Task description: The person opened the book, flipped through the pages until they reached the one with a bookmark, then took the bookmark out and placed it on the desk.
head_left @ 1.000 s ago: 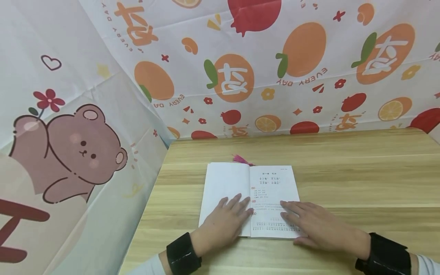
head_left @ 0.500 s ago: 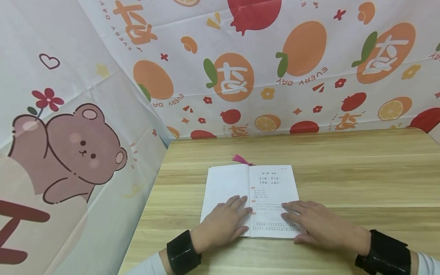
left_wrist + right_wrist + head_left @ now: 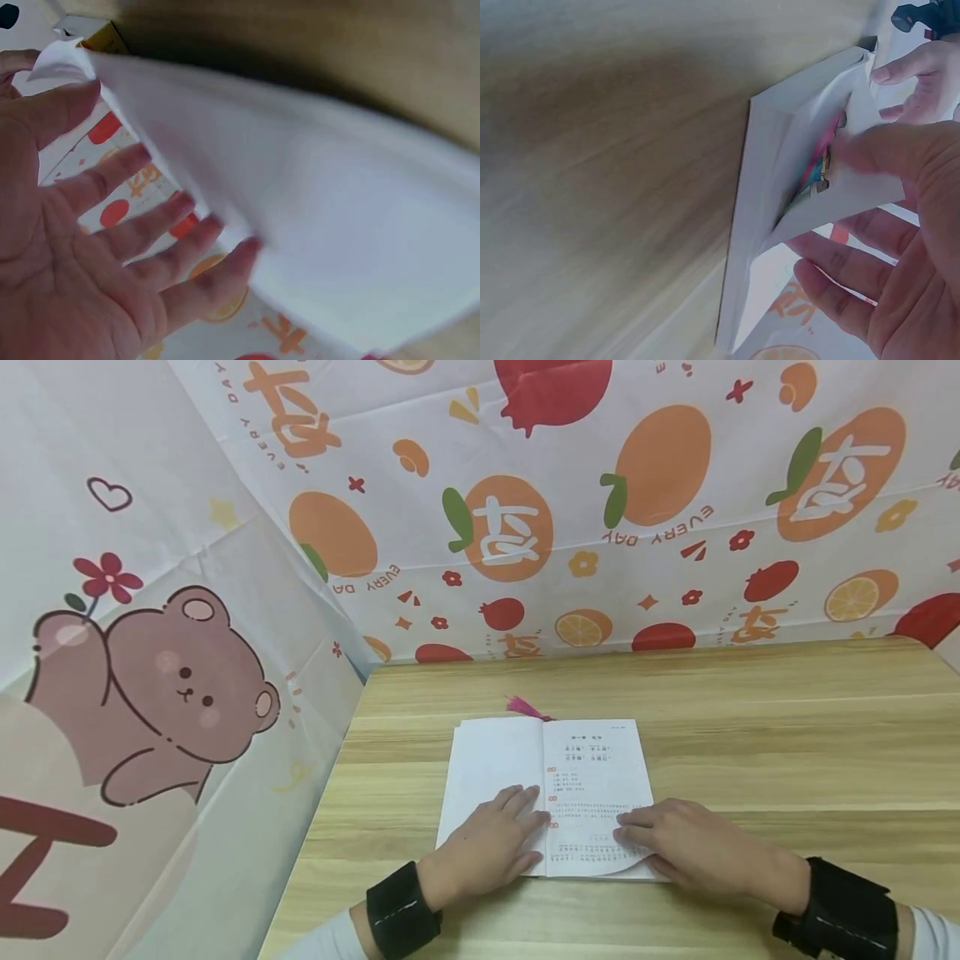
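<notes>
Fruit-printed cloth (image 3: 577,514) hung behind the wooden table (image 3: 787,727), and on it, between your two hands, lay the open book (image 3: 544,777), a pink tassel (image 3: 528,707) poking out past its far edge. Its gutter ran away from you, each page longer that way than across. Your left hand (image 3: 491,843) rested on the blank-looking left page (image 3: 495,756), fingers outstretched, their tips close to the gutter. Your right hand (image 3: 701,847) was at the near outer corner of the printed right page (image 3: 596,756), pinching it between thumb and fingers; the right wrist view showed the leaf raised, something colourful beneath it. That loose edge looked decisive: your right hand was the nearer one, holding it, while your left lay beyond the gutter, on the side any turn would probably head toward.
</notes>
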Action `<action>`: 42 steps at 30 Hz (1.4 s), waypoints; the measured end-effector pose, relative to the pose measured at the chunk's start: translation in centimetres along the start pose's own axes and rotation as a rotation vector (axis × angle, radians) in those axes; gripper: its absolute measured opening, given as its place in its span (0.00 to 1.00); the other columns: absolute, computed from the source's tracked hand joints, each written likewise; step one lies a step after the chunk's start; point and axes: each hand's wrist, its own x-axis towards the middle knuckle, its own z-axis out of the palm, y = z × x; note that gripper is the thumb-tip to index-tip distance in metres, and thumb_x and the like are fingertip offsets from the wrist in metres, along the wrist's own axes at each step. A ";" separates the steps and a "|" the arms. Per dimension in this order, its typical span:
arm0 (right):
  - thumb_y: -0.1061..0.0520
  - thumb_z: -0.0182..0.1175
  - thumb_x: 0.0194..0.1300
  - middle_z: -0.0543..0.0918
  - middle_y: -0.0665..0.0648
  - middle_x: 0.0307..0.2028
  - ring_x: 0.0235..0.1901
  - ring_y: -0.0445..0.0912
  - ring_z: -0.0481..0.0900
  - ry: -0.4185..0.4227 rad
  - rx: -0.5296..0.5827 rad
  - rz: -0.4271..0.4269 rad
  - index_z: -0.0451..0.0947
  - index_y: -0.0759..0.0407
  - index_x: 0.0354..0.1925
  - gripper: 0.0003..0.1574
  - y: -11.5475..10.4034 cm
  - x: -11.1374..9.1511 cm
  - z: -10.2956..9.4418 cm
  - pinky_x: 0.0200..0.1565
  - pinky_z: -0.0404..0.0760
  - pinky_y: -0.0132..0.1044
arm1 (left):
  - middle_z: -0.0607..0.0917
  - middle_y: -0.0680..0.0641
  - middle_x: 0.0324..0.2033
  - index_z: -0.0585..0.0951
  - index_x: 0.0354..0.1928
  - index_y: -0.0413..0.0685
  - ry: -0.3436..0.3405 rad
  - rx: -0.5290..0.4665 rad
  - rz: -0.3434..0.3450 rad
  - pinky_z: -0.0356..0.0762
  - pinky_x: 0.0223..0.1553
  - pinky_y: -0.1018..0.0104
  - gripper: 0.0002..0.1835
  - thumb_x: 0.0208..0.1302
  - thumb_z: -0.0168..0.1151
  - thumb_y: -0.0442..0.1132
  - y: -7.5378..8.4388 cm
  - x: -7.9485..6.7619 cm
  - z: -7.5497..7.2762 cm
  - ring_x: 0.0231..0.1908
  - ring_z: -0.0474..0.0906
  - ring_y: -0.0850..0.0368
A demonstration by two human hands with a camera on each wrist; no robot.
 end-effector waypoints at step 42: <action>0.41 0.57 0.56 0.72 0.62 0.58 0.56 0.53 0.67 -0.096 -0.137 0.017 0.71 0.60 0.56 0.35 -1.2 -0.6 -0.5 0.53 0.71 0.53 | 0.71 0.45 0.60 0.70 0.60 0.56 -0.157 0.106 -0.119 0.53 0.58 0.34 0.28 0.53 0.60 0.38 0.4 -0.5 -2.7 0.57 0.63 0.42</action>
